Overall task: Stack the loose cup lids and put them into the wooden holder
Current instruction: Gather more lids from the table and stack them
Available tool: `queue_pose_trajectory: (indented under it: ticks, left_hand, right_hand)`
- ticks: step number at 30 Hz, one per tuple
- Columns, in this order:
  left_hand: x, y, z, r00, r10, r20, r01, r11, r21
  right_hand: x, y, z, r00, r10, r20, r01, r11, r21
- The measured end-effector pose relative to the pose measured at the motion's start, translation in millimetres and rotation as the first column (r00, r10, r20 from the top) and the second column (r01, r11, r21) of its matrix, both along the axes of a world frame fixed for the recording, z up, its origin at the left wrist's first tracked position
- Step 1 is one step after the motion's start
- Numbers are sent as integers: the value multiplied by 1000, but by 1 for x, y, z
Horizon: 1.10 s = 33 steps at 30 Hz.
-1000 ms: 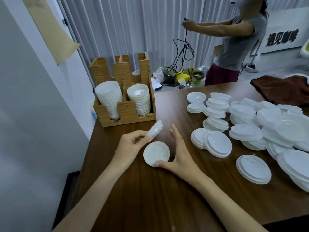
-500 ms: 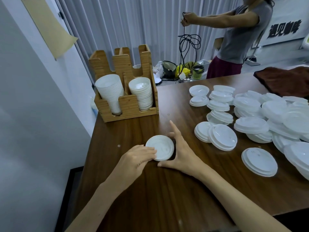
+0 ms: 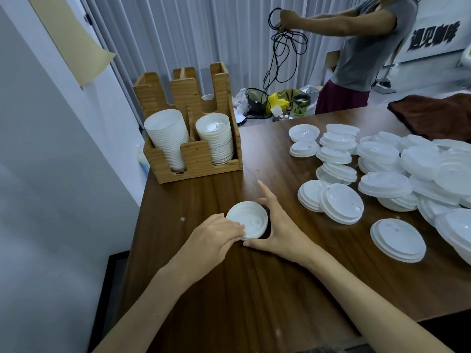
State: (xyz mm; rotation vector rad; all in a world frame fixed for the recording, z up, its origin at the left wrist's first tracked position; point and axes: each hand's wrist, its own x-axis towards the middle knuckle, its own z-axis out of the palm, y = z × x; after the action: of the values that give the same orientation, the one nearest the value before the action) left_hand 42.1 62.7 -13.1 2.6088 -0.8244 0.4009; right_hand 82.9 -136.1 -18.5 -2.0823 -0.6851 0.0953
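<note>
A dark wood-grain tabletop (image 3: 254, 289) runs along a white wall (image 3: 51, 174), and the wooden holder (image 3: 196, 159) stands at its far left corner, close against that wall. The holder's 2 front compartments each hold a white stack: the taller left stack (image 3: 167, 138) and the shorter right stack (image 3: 215, 138).

In front of the holder, nearer the person, a short lid stack (image 3: 248, 219) lies flat on the tabletop between both hands. The left grip (image 3: 216, 235) has its fingers curled over the stack's near-left rim. The right grip (image 3: 277, 225) cups the opposite side, thumb tucked against the near edge, index finger straight and pointing toward the holder.

To the right of the holder, well apart from it, the loose lids (image 3: 382, 184) cover the tabletop in many low overlapping piles. Farther right than these lies a brown cloth (image 3: 438, 115).

Behind the holder hang pale vertical blinds (image 3: 191, 34); a tan sheet of paper (image 3: 74, 39) is fixed to the wall above and left of it. Behind and right of the holder, another person (image 3: 367, 52) holds up a coiled black cable (image 3: 283, 47), with a green basket (image 3: 301, 105) and a yellow bag (image 3: 276, 101) on the floor.
</note>
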Motion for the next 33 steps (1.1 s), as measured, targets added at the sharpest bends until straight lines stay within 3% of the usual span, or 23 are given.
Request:
queue_pose_trajectory:
  ticks: [6,13,21,25,28,30,33]
  left_hand:
    - [3,-11,13,996,60,-73,-64,997,-47]
    - [-1,-18,-2,980,107,-167,-69,974,214]
    - [-4,-20,2,973,114,-202,-53,958,282]
    - [0,-18,5,966,99,-237,-39,968,247]
    - [7,-22,11,976,79,-201,-63,994,87]
    - [14,-33,16,978,76,-193,-77,997,4]
    - [23,-64,25,969,57,-239,-70,997,-45]
  right_hand:
    - [0,0,0,1000,25,11,-25,1000,2]
    - [2,-2,-1,999,40,9,-40,999,-3]
    - [2,0,-3,997,72,7,-72,997,7]
    - [-5,-5,5,998,51,46,-48,997,-62]
    - [-13,-25,13,993,-75,96,87,987,-134]
    - [-18,-45,18,946,-287,148,306,944,-125]
    - [-13,-77,19,735,-626,262,667,736,-113]
